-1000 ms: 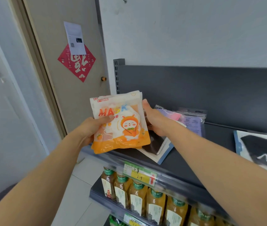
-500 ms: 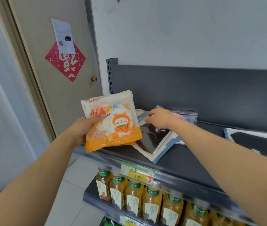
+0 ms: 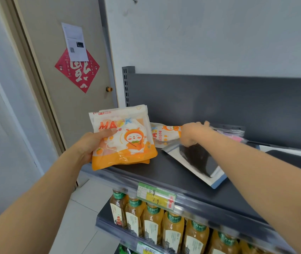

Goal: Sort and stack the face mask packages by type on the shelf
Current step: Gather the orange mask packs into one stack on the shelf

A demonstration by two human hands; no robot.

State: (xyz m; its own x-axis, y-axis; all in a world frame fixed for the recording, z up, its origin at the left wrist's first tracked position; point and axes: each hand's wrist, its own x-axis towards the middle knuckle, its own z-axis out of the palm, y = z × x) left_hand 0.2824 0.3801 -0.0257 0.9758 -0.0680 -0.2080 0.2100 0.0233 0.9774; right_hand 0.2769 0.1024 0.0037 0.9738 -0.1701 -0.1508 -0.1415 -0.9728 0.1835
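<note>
While the left hand (image 3: 91, 145) grips a stack of orange mask packages (image 3: 125, 140), thumb across the printed front and fingers behind, the stack stands nearly upright well to the left of the black mask package (image 3: 199, 160), its lower edge at the front lip of the shelf (image 3: 164, 175). That black mask package lies flat on the dark shelf, in a clear pouch with a blue-edged corner pointing toward the front. Just behind and to the left of it lies a lone orange mask package (image 3: 161, 135), turned sideways so that its print runs up and down. The right hand (image 3: 192, 133) is over the back corner of the black mask package, blurred, with its fingers curled round the right end of the lone orange mask package. Behind and to the right of the black mask package sit purple and pink packages (image 3: 232, 135) in clear wrap, against the back panel. Farther right of it another dark-fronted package (image 3: 296, 158) shows in part behind the right forearm. Below and in front of the black mask package a yellow and green price tag (image 3: 155, 197) hangs on the shelf edge, above a row of amber drink bottles (image 3: 153, 224).
</note>
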